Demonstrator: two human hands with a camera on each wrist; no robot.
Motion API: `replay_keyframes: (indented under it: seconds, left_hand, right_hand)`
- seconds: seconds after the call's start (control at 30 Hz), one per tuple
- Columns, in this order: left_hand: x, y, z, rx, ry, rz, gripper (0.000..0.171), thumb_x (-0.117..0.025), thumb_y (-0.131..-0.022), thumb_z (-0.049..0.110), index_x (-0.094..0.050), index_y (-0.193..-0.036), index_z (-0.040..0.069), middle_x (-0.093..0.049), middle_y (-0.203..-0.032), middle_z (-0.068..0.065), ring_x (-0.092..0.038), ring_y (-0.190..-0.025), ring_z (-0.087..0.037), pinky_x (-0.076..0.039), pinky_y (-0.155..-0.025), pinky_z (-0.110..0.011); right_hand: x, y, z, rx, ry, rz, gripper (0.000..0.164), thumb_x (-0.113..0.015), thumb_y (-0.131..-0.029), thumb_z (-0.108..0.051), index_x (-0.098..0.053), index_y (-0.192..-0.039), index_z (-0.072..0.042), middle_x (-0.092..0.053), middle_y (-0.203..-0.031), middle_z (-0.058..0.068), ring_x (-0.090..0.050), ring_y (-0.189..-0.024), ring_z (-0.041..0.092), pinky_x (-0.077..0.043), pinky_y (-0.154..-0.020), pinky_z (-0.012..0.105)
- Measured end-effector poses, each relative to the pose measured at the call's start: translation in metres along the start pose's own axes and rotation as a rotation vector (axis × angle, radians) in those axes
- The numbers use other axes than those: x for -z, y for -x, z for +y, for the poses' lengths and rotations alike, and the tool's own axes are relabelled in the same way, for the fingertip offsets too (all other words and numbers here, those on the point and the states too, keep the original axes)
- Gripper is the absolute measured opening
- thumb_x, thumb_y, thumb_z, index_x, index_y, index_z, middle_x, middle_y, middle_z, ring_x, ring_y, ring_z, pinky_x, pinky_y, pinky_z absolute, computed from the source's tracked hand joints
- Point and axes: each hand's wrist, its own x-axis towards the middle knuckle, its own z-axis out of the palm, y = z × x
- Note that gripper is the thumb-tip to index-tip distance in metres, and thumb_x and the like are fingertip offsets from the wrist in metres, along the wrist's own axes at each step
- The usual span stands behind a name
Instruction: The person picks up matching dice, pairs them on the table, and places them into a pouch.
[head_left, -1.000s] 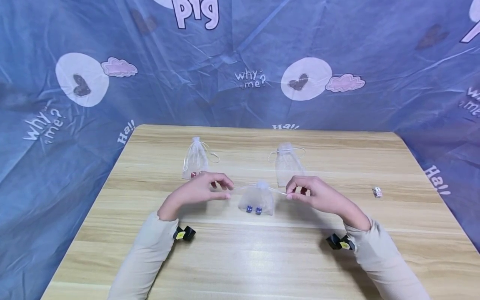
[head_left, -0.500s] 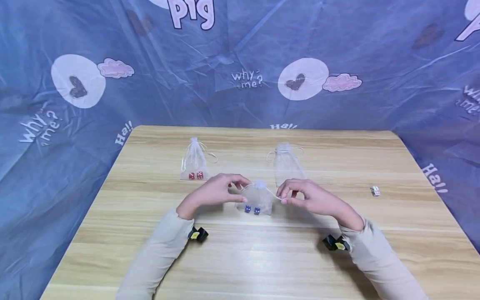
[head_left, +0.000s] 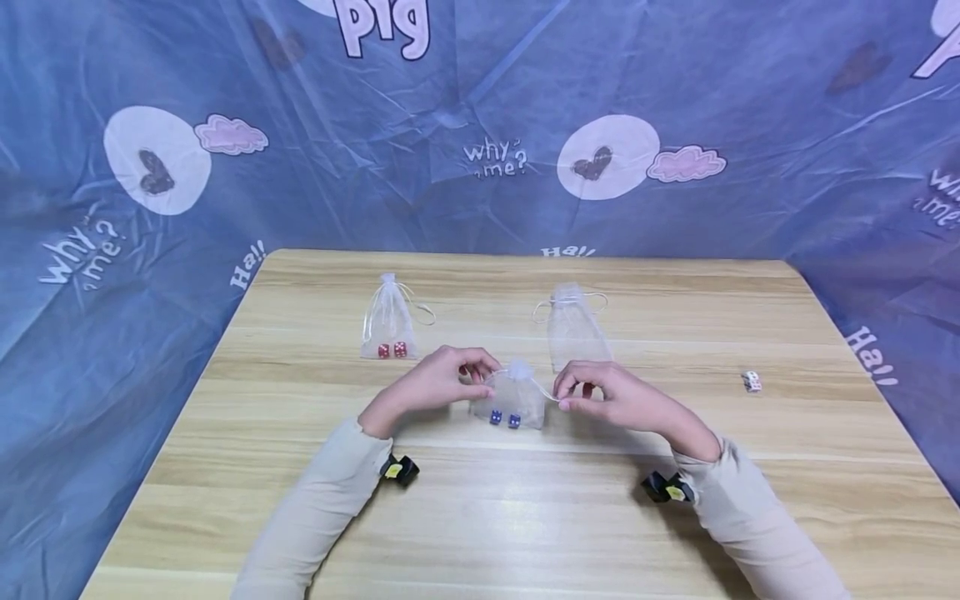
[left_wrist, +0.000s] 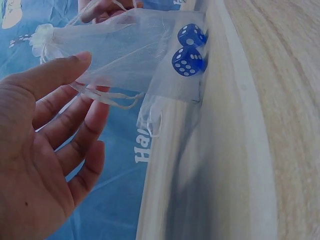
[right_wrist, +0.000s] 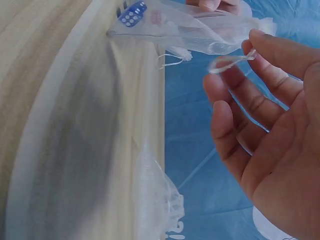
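A small sheer white drawstring bag (head_left: 527, 395) stands mid-table, its neck gathered and two blue dice (left_wrist: 188, 61) with white pips at the bottom. Between thumb and index finger, my right hand (head_left: 611, 395) pinches the looped end of its drawstring (right_wrist: 231, 63), drawn out to the right. My left hand (head_left: 433, 382) is at the bag's left side, fingers loosely bent, thumb and fingertips apart. In the left wrist view its thumb tip (left_wrist: 83, 58) overlaps the sheer fabric, and a string loop (left_wrist: 117, 100) hangs by the fingers.
Behind to the left, another sheer bag (head_left: 388, 312) holds two red dice (head_left: 392, 350). A flat sheer bag (head_left: 576, 329) lies behind the right hand. White dice (head_left: 752, 382) sit at the table's right. A printed blue cloth (head_left: 420, 200) hangs behind the wooden table (head_left: 480, 517).
My left hand has moved right, from beside the bag to its edge, uncovering the red dice. My right hand has shifted slightly left and still holds the drawstring.
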Motion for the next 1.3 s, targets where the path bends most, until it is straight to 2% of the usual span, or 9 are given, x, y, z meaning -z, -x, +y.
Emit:
replay_keyframes:
  seconds: [0.23, 0.37, 0.57, 0.77, 0.87, 1.03, 1.17, 1.3]
  left_hand:
    - [0.000, 0.000, -0.001, 0.000, 0.013, 0.014, 0.030, -0.074, -0.083, 0.017, -0.066, -0.111, 0.009, -0.070, -0.095, -0.004, -0.063, -0.084, -0.009, -0.055, -0.082, -0.027]
    - [0.000, 0.001, -0.003, 0.000, 0.021, 0.007, 0.031, -0.074, -0.083, 0.016, -0.066, -0.111, 0.008, -0.070, -0.094, -0.004, -0.063, -0.083, -0.008, -0.054, -0.080, -0.023]
    - [0.000, 0.002, -0.007, -0.001, 0.080, -0.010, 0.033, -0.075, -0.082, 0.015, -0.064, -0.113, 0.006, -0.069, -0.093, -0.005, -0.062, -0.082, -0.008, -0.056, -0.082, -0.029]
    - [0.003, 0.002, -0.007, 0.044, 0.123, -0.006, 0.033, -0.073, -0.083, 0.011, -0.064, -0.114, 0.008, -0.071, -0.092, -0.005, -0.064, -0.084, -0.010, -0.054, -0.083, -0.024]
    - [0.008, -0.002, -0.006, 0.072, 0.150, 0.011, 0.032, -0.072, -0.083, 0.009, -0.064, -0.113, 0.008, -0.071, -0.091, -0.005, -0.065, -0.084, -0.011, -0.054, -0.083, -0.025]
    - [0.021, -0.012, -0.005, 0.110, 0.179, 0.061, 0.029, -0.072, -0.083, 0.009, -0.065, -0.111, 0.010, -0.071, -0.087, -0.004, -0.065, -0.079, -0.012, -0.054, -0.078, -0.027]
    - [0.034, -0.020, -0.007, 0.131, 0.210, 0.097, 0.026, -0.072, -0.084, 0.011, -0.065, -0.110, 0.010, -0.072, -0.086, -0.005, -0.065, -0.078, -0.015, -0.052, -0.075, -0.028]
    - [0.044, -0.026, -0.012, 0.147, 0.229, 0.122, 0.026, -0.071, -0.085, 0.011, -0.065, -0.110, 0.007, -0.072, -0.087, -0.008, -0.066, -0.080, -0.020, -0.052, -0.073, -0.028]
  right_hand:
    - [-0.011, -0.009, 0.002, -0.114, -0.052, -0.002, 0.021, -0.068, -0.089, -0.016, -0.062, -0.108, -0.011, -0.066, -0.091, -0.004, -0.060, -0.081, 0.005, -0.052, -0.072, 0.024]
    - [-0.017, -0.016, 0.004, -0.137, -0.041, -0.024, 0.028, -0.068, -0.089, -0.018, -0.060, -0.114, -0.009, -0.067, -0.090, -0.002, -0.060, -0.079, 0.005, -0.053, -0.071, 0.024]
    - [-0.023, -0.022, 0.006, -0.143, -0.040, -0.025, 0.023, -0.067, -0.090, -0.015, -0.062, -0.110, -0.007, -0.067, -0.085, -0.001, -0.058, -0.074, 0.004, -0.052, -0.067, 0.023]
    - [-0.024, -0.026, 0.007, -0.140, -0.065, -0.011, 0.015, -0.062, -0.092, -0.011, -0.063, -0.107, -0.007, -0.070, -0.086, 0.002, -0.062, -0.074, 0.010, -0.053, -0.068, 0.024]
    - [-0.022, -0.030, 0.008, -0.167, -0.093, 0.009, 0.014, -0.061, -0.093, -0.009, -0.063, -0.107, -0.006, -0.070, -0.086, 0.004, -0.064, -0.072, 0.016, -0.053, -0.067, 0.024]
    - [-0.015, -0.043, 0.014, -0.236, -0.213, 0.051, 0.017, -0.058, -0.093, -0.005, -0.060, -0.110, 0.000, -0.069, -0.086, 0.012, -0.066, -0.070, 0.025, -0.056, -0.065, 0.031]
    - [-0.009, -0.057, 0.019, -0.277, -0.311, 0.074, 0.020, -0.056, -0.093, -0.001, -0.056, -0.113, 0.005, -0.067, -0.085, 0.017, -0.065, -0.070, 0.022, -0.056, -0.062, 0.031]
    - [-0.004, -0.071, 0.025, -0.302, -0.323, 0.106, 0.023, -0.055, -0.093, 0.001, -0.054, -0.115, 0.006, -0.066, -0.082, 0.018, -0.063, -0.067, 0.024, -0.051, -0.054, 0.027]
